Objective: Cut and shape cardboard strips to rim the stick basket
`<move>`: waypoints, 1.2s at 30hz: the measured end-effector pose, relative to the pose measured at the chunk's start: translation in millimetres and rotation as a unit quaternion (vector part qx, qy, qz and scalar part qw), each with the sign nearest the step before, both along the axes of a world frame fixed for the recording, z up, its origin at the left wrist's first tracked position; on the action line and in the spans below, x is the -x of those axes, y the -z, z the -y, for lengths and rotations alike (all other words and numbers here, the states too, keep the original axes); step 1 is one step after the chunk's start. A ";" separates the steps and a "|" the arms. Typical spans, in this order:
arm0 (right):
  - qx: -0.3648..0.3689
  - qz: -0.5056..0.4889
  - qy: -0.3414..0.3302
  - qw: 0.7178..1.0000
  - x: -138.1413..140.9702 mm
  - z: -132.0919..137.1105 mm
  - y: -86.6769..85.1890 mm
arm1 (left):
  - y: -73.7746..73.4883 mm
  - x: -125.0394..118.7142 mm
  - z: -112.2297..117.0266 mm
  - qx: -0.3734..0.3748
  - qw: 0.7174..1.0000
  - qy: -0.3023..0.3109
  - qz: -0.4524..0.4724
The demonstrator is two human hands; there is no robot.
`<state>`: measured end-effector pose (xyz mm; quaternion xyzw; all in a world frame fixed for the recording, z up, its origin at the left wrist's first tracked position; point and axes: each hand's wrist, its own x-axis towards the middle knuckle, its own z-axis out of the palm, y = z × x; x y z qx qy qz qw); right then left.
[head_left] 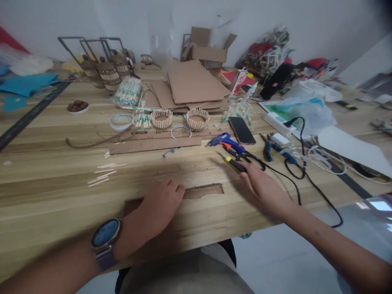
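My left hand (pixel 162 202), below a wristwatch, lies palm down over a brown cardboard piece (pixel 206 192) near the table's front edge. Its fingers rest on the cardboard without wrapping round anything, and hide part of it. To the right, my right hand (pixel 261 185) is closed round the black-and-yellow handle of a utility knife (pixel 234 163). The knife's thin tip points up and left, above the table and apart from the cardboard. Just beyond the tip lies a blue glue gun (pixel 226 142) beside black-handled scissors (pixel 235 153).
Two rings of small wooden sticks (pixel 161 119) stand near a cardboard strip (pixel 156 145). Loose sticks (pixel 102 174) lie left. Behind are stacked cardboard sheets (pixel 196 83) and small barrel-shaped models (pixel 108 76). A phone (pixel 241 130), pliers (pixel 268 150) and black cables (pixel 324 204) lie right.
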<state>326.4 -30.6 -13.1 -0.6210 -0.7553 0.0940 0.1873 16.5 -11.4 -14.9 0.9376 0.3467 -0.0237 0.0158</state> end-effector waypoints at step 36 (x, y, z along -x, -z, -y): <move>0.135 -0.262 0.056 0.954 17.7 129.9 7.1 | -5.1 18.7 -25.3 -0.091 0.983 0.157 -0.021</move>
